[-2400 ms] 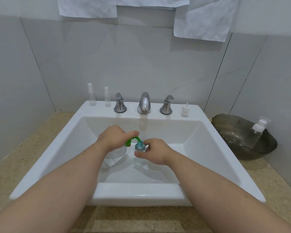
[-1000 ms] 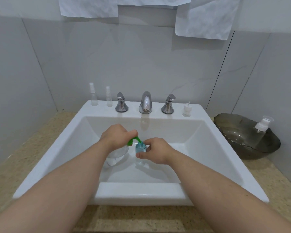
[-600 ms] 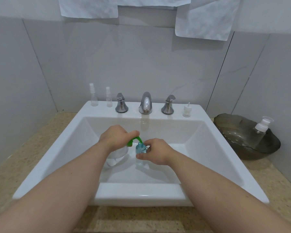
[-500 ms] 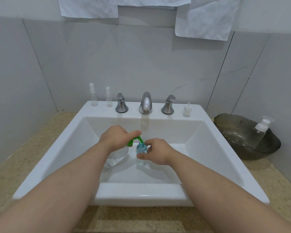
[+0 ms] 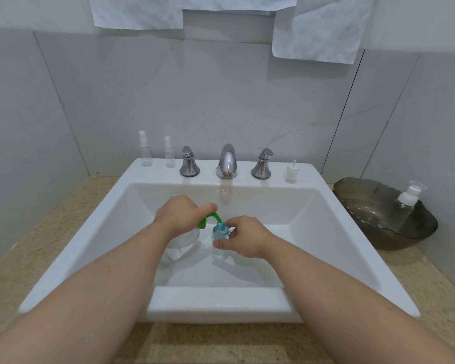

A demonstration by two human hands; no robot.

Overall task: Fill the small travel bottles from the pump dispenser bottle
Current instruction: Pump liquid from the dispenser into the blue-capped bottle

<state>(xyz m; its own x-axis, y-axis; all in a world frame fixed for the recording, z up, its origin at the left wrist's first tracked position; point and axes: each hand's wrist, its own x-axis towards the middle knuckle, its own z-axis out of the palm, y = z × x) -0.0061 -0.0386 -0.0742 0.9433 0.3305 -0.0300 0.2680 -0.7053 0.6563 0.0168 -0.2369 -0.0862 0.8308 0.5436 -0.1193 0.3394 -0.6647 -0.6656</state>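
Inside the white sink [image 5: 334,232] stands a clear pump dispenser bottle [image 5: 180,244] with a green pump head [image 5: 209,219]. My left hand [image 5: 180,215] rests on top of that pump head, fingers closed over it. The green spout points down into the mouth of a small bluish travel bottle [image 5: 220,233], which my right hand [image 5: 243,236] grips upright by its side. Two slim clear travel spray bottles [image 5: 145,153] [image 5: 169,153] stand on the sink ledge at the far left. A small white cap piece [image 5: 291,174] sits on the ledge at the right.
A chrome tap [image 5: 227,161] with two handles [image 5: 189,165] [image 5: 262,165] stands on the back ledge. A dark smoked bowl [image 5: 373,219] on the speckled counter at the right holds a clear bottle with a white pump [image 5: 407,203]. White cloths [image 5: 323,27] hang above on the wall.
Both hands stay at the pump and the small bottle. My left hand's fingers shift slightly up and down on the green pump head; nothing else has moved.
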